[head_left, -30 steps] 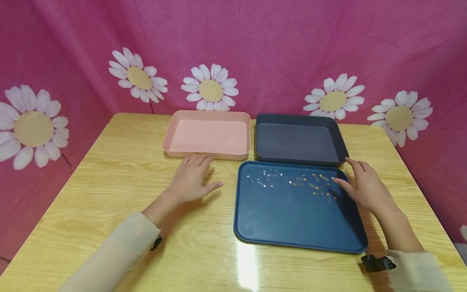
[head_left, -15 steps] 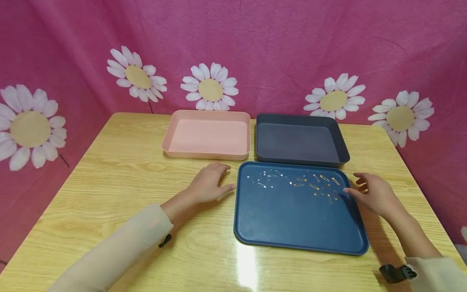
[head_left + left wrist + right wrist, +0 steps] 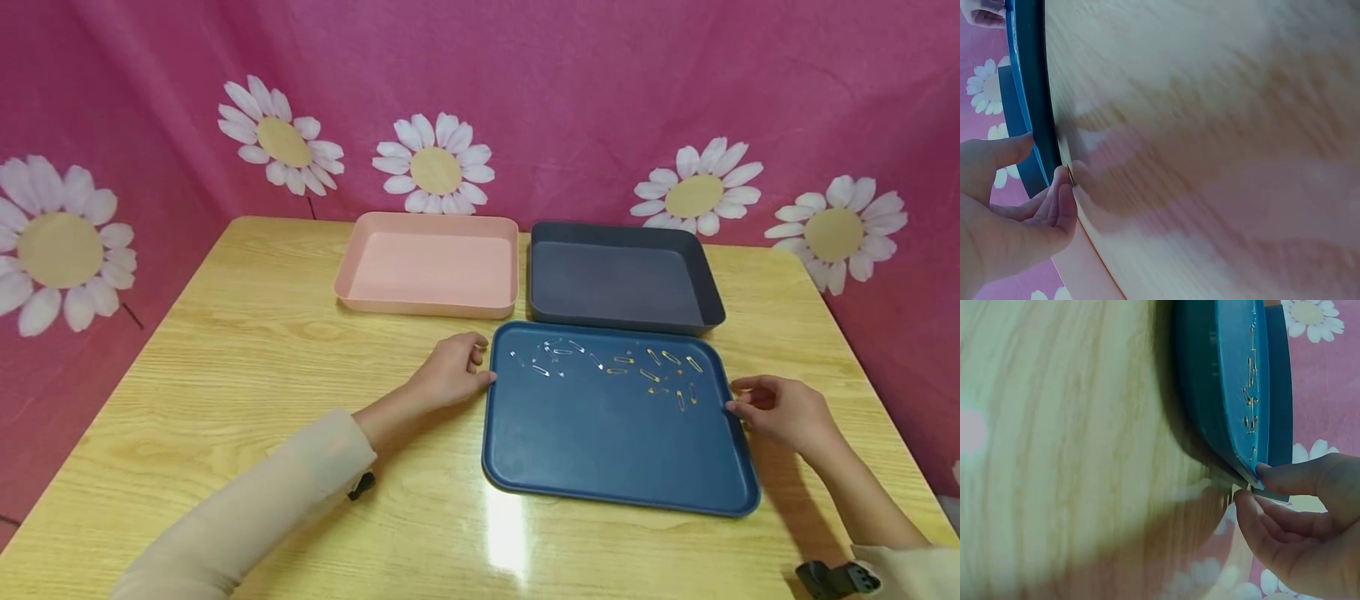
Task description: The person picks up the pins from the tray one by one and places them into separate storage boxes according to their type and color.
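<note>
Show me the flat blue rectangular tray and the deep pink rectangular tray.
Flat blue rectangular tray (image 3: 611,433): head view, bare middle of its surface.
Deep pink rectangular tray (image 3: 433,262): head view, middle of its inner floor.

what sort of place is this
Probably a makeshift indoor workspace: a wood-grain table, a magenta daisy-print cloth hanging behind it, and a blue tray of safety pins. The wider room isn't visible.

Tray (image 3: 600,450) on table (image 3: 262,350) | safety pins (image 3: 650,376) on tray (far half) | right bin (image 3: 618,279) behind tray | left bin (image 3: 435,267) beside that
</note>
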`<state>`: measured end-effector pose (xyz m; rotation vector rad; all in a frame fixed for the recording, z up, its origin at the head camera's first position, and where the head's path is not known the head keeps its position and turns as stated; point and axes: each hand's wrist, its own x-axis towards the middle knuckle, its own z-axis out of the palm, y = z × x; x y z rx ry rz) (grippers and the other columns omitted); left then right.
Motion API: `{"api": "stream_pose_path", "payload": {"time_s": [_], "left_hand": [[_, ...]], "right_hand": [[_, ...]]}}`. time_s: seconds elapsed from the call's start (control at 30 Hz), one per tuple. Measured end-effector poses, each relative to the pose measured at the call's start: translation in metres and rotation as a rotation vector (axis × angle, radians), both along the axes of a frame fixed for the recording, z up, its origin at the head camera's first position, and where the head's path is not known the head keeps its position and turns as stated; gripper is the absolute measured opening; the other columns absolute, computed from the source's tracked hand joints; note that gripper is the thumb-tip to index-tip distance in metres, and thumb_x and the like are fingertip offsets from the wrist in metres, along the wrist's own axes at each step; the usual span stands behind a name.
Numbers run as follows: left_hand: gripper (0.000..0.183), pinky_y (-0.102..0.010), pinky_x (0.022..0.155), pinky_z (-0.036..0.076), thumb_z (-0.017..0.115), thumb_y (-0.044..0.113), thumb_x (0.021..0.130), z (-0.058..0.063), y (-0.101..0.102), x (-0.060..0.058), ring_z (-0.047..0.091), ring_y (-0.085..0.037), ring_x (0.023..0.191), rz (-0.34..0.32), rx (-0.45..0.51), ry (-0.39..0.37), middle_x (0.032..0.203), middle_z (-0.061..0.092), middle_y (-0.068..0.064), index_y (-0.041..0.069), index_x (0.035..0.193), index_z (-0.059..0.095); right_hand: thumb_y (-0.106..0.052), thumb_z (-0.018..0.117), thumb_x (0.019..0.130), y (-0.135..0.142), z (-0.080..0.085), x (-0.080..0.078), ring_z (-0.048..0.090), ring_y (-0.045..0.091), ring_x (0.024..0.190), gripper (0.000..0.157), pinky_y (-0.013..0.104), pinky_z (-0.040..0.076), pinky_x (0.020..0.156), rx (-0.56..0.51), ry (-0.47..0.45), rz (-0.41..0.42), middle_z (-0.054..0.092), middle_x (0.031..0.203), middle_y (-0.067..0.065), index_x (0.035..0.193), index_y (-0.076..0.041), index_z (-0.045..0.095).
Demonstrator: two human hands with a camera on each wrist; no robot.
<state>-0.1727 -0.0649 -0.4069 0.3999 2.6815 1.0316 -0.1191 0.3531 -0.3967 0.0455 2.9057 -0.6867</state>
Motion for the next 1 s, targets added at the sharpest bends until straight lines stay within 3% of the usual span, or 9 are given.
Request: {"api": "stream_pose_path", "payload": {"time_s": [0.37,0.5,0.6,0.73,1.0], "left_hand": [[0.042,-0.020,0.069,0.053,0.070,0.004,0.082,0.005,0.013,-0.004,0.059,-0.013,0.076,0.042,0.063,-0.068,0.089,0.062,-0.009,-0.007,0.120,0.056],[0.044,-0.019,0.066,0.051,0.068,0.003,0.082,0.004,0.012,-0.001,0.057,-0.013,0.074,0.082,0.054,-0.118,0.089,0.060,-0.008,-0.007,0.122,0.055],[0.043,-0.018,0.066,0.049,0.068,0.002,0.080,0.003,0.006,0.002,0.055,-0.013,0.075,0.105,0.033,-0.114,0.087,0.059,-0.007,-0.006,0.121,0.056],[0.042,-0.020,0.068,0.052,0.069,0.001,0.080,0.002,-0.002,0.005,0.057,-0.013,0.077,0.123,0.029,-0.091,0.089,0.061,-0.008,-0.006,0.120,0.057],[0.045,-0.019,0.067,0.051,0.072,0.001,0.080,0.003,-0.017,0.006,0.058,-0.013,0.076,0.199,0.075,-0.121,0.091,0.063,-0.009,-0.004,0.122,0.058]], "right_hand": [[-0.011,0.068,0.087,0.002,0.000,-0.005,0.052,-0.003,0.062,0.040,0.019,0.052,0.056,-0.162,-0.090,-0.090,0.064,0.076,0.000,0.113,0.017,0.058],[-0.009,0.068,0.086,-0.002,-0.003,-0.002,0.054,-0.004,0.062,0.042,0.019,0.053,0.057,-0.233,-0.107,-0.108,0.064,0.072,-0.006,0.115,0.019,0.057],[-0.008,0.068,0.086,-0.008,-0.005,-0.001,0.055,-0.004,0.062,0.043,0.020,0.055,0.058,-0.277,-0.128,-0.107,0.065,0.073,-0.007,0.116,0.020,0.055],[-0.009,0.069,0.085,-0.019,-0.003,-0.003,0.055,-0.002,0.062,0.041,0.021,0.056,0.058,-0.266,-0.120,-0.111,0.064,0.073,-0.003,0.114,0.019,0.058],[-0.007,0.071,0.083,-0.035,0.000,-0.011,0.058,0.002,0.059,0.039,0.022,0.056,0.055,-0.266,-0.106,-0.114,0.064,0.069,-0.003,0.111,0.018,0.060]]}}
